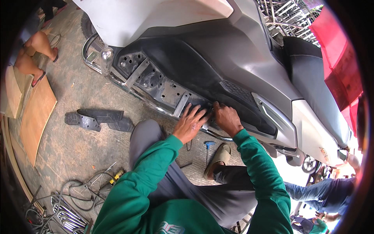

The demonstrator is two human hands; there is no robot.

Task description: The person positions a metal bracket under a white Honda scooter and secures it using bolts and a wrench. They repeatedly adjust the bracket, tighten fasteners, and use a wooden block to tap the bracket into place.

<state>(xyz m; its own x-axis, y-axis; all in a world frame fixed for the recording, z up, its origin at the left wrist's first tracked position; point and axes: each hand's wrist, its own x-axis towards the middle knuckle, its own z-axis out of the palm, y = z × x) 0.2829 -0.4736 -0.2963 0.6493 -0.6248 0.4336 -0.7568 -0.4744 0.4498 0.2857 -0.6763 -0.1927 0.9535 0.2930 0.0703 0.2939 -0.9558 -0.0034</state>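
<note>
My left hand point(191, 123) lies with its fingers spread on the rear end of the scooter's footboard point(167, 93), beside a flat metal bracket point(181, 104). Close to its fingertips, my right hand point(228, 119) is curled, with thumb and fingers together against the dark body panel. Whatever is in the right hand's grip is too small and hidden to make out. A chrome tubular side rail point(146, 99) runs along the outer edge of the bare, dusty footboard. Another flat bracket point(137, 73) crosses the board farther left.
A black footboard cover point(93, 117) lies on the concrete at left. Near my sandal point(220, 158) is a blue-handled hex key point(209, 144). Cables point(85, 191) and bent metal rods point(66, 214) fill the lower left. Other people are at both sides; plywood point(37, 117) leans left.
</note>
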